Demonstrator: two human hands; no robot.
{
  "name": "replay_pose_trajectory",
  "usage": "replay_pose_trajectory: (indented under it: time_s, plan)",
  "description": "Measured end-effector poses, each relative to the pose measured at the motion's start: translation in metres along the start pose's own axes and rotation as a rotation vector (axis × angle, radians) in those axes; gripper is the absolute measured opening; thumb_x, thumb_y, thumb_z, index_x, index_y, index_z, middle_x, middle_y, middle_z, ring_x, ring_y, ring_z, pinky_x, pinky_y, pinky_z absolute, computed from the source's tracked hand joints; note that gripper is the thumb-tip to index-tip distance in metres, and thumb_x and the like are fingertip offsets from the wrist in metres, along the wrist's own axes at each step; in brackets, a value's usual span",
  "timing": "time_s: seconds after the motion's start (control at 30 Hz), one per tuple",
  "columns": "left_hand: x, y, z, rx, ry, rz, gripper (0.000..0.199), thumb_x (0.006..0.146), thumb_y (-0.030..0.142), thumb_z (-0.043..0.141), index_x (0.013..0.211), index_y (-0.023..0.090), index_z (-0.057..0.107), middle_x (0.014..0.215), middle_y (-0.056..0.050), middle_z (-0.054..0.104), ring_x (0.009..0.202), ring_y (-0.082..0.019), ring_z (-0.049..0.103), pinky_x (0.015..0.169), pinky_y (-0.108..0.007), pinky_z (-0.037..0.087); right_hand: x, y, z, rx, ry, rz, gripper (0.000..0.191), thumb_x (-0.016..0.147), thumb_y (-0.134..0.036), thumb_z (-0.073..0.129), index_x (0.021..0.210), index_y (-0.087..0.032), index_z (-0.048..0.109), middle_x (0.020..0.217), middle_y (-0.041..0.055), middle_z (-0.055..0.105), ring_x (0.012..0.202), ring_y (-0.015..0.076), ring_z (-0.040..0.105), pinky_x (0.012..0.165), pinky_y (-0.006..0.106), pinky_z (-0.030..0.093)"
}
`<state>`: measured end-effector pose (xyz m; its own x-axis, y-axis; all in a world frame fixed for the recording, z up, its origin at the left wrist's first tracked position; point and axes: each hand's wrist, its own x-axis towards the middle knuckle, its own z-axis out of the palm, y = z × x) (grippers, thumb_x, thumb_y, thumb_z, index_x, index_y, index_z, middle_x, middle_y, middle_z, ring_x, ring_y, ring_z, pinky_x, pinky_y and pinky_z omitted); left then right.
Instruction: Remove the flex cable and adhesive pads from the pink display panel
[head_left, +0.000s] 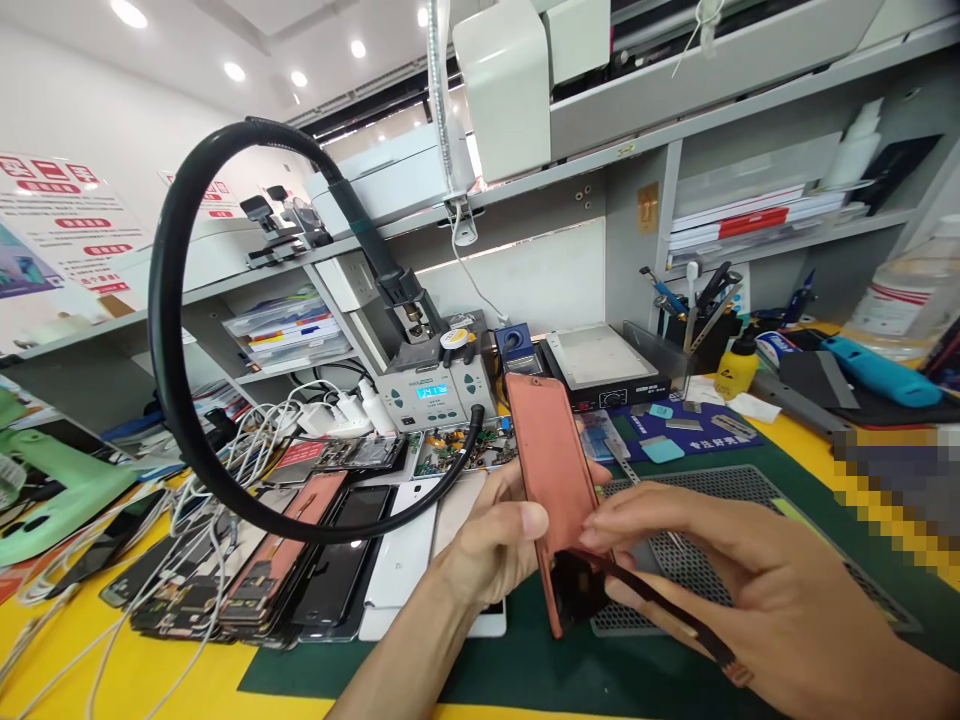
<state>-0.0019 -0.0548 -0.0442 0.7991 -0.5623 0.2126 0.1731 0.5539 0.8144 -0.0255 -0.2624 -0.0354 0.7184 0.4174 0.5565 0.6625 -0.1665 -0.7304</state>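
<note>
My left hand (491, 545) grips a phone screen (551, 465), its copper-coloured back turned toward me. The thumb lies on the left edge, and the other fingers are mostly hidden behind. The screen stands nearly upright above the green mat (540, 675). A dark flex cable (667, 600) curves from the dark lower end of the screen toward the right, across my right hand (757, 580). That hand's fingers are bent together at the lower right edge of the screen; the exact contact is partly hidden by the cable.
Left of my hands lie stacked phone parts (259, 580), a black phone (341, 560) and a white phone panel (401, 545). A black hose (169, 380) loops in front of the soldering station (427, 395). Behind stands a heating plate (600, 355); a perforated grey mat (720, 520) lies right.
</note>
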Motion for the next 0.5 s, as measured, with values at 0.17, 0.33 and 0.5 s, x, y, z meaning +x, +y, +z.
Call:
replay_pose_trajectory:
  time_s: [0.17,0.33,0.5]
  plan:
    - [0.005,-0.005,0.004,-0.016,0.023,-0.033,0.045,0.08,0.031,0.074,0.119,0.009,0.07,0.11,-0.018,0.074,0.109,-0.036,0.069,0.1,-0.048,0.052,0.011,-0.005,0.0,-0.072,-0.029,-0.106,0.014,0.095,-0.015,0.065,0.104,-0.023,0.072,0.095,0.003,0.071,0.083,0.0142,0.068,0.075,0.023,0.058]
    - [0.006,-0.007,0.007,-0.058,0.016,-0.035,0.048,0.081,0.028,0.074,0.126,0.011,0.066,0.127,-0.019,0.067,0.123,-0.038,0.062,0.106,-0.05,0.048,0.014,-0.006,-0.001,-0.04,0.01,-0.142,0.014,0.095,-0.01,0.062,0.097,-0.02,0.072,0.09,0.0033,0.069,0.083,0.0139,0.066,0.077,0.025,0.053]
    - [0.003,-0.007,0.008,-0.039,-0.032,-0.08,0.064,0.077,0.02,0.078,0.138,0.02,0.057,0.133,-0.016,0.064,0.128,-0.036,0.059,0.108,-0.051,0.045,0.012,-0.003,-0.002,-0.061,0.061,-0.153,0.016,0.094,-0.008,0.06,0.097,-0.018,0.072,0.091,0.005,0.07,0.08,0.0135,0.067,0.071,0.023,0.053]
